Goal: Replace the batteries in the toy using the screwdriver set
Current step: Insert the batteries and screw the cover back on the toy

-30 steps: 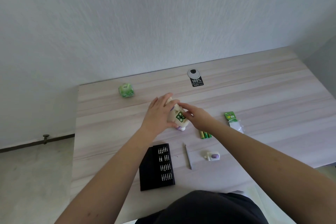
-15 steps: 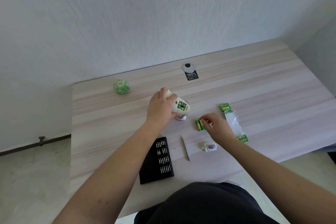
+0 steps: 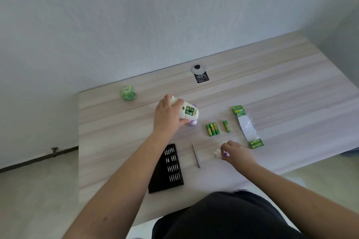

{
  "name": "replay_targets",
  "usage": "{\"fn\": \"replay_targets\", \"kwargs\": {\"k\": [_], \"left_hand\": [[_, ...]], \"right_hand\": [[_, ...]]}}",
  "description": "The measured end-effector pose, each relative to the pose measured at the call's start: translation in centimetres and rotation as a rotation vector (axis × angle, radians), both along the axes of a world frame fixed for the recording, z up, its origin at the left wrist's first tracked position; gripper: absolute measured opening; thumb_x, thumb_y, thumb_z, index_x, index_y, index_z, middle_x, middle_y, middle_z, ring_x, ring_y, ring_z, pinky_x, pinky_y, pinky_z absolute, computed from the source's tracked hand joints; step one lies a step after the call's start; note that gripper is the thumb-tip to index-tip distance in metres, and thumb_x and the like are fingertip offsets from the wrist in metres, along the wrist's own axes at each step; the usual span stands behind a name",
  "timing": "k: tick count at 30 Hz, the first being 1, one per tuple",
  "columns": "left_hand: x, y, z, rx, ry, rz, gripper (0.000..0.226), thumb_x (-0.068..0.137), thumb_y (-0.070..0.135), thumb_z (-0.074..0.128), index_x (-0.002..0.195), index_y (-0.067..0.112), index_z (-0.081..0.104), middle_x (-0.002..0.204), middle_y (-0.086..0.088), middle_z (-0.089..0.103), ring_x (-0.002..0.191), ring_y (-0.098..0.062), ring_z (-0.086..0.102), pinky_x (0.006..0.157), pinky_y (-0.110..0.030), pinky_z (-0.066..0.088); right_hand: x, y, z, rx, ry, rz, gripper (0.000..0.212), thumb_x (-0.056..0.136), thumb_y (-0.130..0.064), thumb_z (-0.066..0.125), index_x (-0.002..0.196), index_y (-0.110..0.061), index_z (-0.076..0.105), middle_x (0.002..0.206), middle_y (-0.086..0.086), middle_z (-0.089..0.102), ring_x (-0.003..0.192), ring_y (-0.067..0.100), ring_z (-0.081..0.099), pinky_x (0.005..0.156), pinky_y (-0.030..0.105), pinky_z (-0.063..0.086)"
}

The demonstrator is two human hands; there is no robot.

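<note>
Nearest, a black screwdriver set (image 3: 166, 169) lies on the counter (image 3: 281, 91). The right hand (image 3: 236, 152) pinches a small white-and-purple cover (image 3: 218, 153). Beyond, loose green batteries (image 3: 213, 129). Farther, the left hand (image 3: 166, 116) grips the toy (image 3: 188, 112), battery bay showing.

Matt wood-grain table (image 3: 272, 91), glossy plastic toy (image 3: 186, 115)

Pale wood-grain table (image 3: 272, 87) bearing: black bit case (image 3: 167, 170), screwdriver (image 3: 196, 155), loose batteries (image 3: 212, 129), battery pack (image 3: 247, 126), green cube (image 3: 127, 93).
</note>
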State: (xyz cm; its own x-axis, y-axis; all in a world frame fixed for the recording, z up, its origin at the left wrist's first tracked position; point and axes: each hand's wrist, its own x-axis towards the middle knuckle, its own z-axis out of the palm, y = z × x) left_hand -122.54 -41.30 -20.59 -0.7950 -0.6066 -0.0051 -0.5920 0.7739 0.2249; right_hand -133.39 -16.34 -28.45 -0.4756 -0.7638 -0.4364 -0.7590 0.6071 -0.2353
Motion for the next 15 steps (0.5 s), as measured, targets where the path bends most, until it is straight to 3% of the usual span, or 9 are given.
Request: {"fn": "replay_targets", "kwargs": {"k": [4,7,12,15], "left_hand": [[-0.6,0.4,0.3,0.03,-0.023,0.053,0.071,0.057,0.059,0.078,0.12,0.031,0.058,0.122,-0.007,0.041,0.107,-0.028,0.048,0.092,-0.039,0.043],[-0.9,0.6,0.5,0.046,-0.035,0.078,0.072,0.057,0.062,0.078,0.12,0.032,0.058,0.123,-0.007,0.04,0.108,-0.028,0.047,0.094,-0.04,0.043],[-1.2,1.2,0.6,0.029,-0.044,0.103,0.072,0.061,0.063,0.076,0.122,0.031,0.057,0.127,-0.008,0.039,0.112,-0.029,0.045,0.095,-0.04,0.041],[-1.7,1.7,0.8,0.012,-0.058,0.127,0.072,0.064,0.064,0.073,0.124,0.029,0.056,0.128,-0.008,0.038,0.112,-0.028,0.044,0.095,-0.039,0.038]], "right_hand": [[-1.0,0.0,-0.7,-0.007,-0.045,0.042,0.02,0.096,-0.031,0.052,0.109,-0.02,0.063,0.112,-0.002,0.06,0.1,0.019,0.058,0.079,0.027,0.043],[-2.2,0.1,-0.2,-0.053,-0.166,-0.067,0.017,0.096,-0.029,0.054,0.106,-0.021,0.065,0.108,-0.003,0.061,0.095,0.018,0.06,0.078,0.027,0.046],[-4.3,-2.0,2.9,-0.395,-0.338,-0.242,0.007,0.091,-0.023,0.064,0.095,-0.019,0.069,0.091,-0.006,0.066,0.081,0.008,0.061,0.073,0.017,0.045],[-5.4,-4.8,5.1,-0.538,-0.402,-0.3,0.008,0.092,-0.025,0.064,0.097,-0.02,0.067,0.091,-0.008,0.068,0.084,0.005,0.063,0.075,0.017,0.047]]}}
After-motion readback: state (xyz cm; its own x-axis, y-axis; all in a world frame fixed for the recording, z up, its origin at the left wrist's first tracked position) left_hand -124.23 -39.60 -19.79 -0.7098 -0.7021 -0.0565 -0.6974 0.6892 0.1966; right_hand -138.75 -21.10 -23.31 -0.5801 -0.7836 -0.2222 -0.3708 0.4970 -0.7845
